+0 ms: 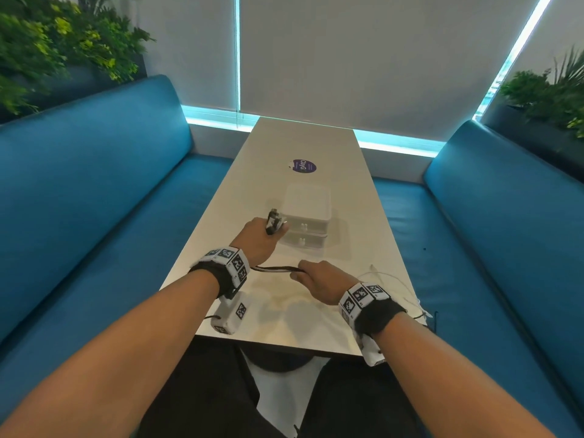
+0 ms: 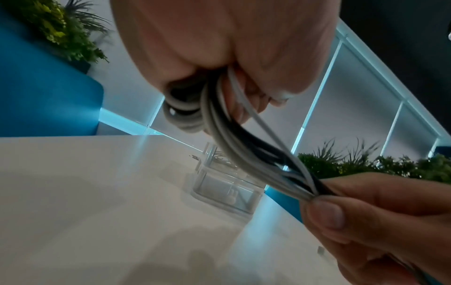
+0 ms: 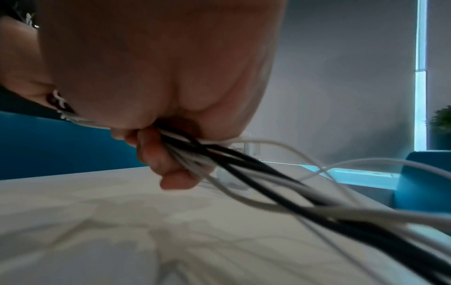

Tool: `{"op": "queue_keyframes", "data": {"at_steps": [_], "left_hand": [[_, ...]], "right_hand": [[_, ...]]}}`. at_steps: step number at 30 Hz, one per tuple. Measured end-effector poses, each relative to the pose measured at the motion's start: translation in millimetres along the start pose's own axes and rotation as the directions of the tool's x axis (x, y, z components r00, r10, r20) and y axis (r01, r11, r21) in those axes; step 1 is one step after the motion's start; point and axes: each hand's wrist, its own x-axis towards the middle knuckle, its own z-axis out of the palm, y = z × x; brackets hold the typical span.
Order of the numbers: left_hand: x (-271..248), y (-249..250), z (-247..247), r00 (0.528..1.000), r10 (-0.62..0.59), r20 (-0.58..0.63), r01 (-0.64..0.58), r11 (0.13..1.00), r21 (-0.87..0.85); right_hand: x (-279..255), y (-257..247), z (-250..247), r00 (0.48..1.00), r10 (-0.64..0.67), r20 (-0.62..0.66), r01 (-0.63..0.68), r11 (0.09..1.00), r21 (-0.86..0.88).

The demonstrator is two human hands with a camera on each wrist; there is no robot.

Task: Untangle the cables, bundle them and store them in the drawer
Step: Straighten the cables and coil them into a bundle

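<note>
A bundle of black, grey and white cables [image 2: 234, 146] stretches between my two hands above the white table [image 1: 303, 324]. My left hand [image 1: 259, 238] grips the coiled end, with loops [image 1: 274, 220] sticking out past the fingers beside the drawer box. My right hand [image 1: 319, 279] pinches the strands [image 1: 275, 269] between thumb and fingers [image 2: 327, 212]. Loose white and black cable ends [image 3: 317, 202] trail from my right fist [image 3: 171, 158] toward the table's right edge [image 1: 395, 279]. The small clear two-drawer box [image 1: 306, 216] stands mid-table, both drawers closed.
A purple round sticker [image 1: 304, 166] lies on the table beyond the box. Blue benches [image 1: 94, 200] run along both sides, with plants [image 1: 63, 42] behind them. Thin white cable [image 1: 410, 298] reaches the near right corner of the table.
</note>
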Motion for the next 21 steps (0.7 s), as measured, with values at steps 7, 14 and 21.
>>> {"op": "queue_keyframes", "data": {"at_steps": [7,14,21], "left_hand": [[-9,-14,18,0.977,0.095,0.191,-0.12,0.985,0.124],[-11,-7,18,0.918,0.067,0.391,-0.134,0.98,0.146],[-12,-2,15,0.881,-0.013,0.473,-0.126,0.957,0.262]], "right_hand": [[2,-4,-4,1.0,-0.004,-0.017,0.002,0.995,-0.096],[1,1,-15,0.999,-0.001,-0.043,0.002,0.999,0.032],[-2,2,-17,0.998,0.026,-0.049,-0.02,0.994,0.109]]}}
